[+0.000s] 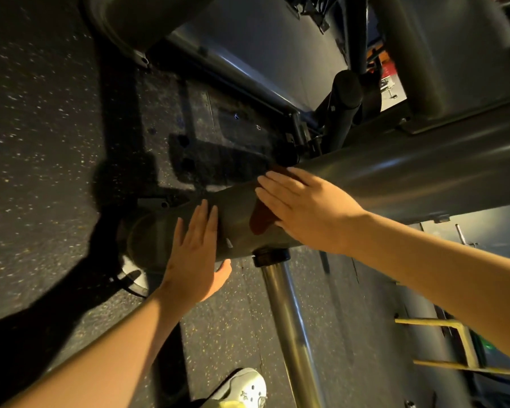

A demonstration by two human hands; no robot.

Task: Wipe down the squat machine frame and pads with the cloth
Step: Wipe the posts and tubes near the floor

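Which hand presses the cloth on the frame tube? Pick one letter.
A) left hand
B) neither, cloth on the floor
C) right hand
C: the right hand lies flat on the reddish cloth against the frame tube; the left hand rests on bare metal.

My feed is dim and yellow-tinted. Hard black shadows spread over the speckled floor (39,119) at left, while a pale sheen streaks along the frame tube (401,169). The upper right corner is smeared with blur, and straight bars bow toward the edges of my view.
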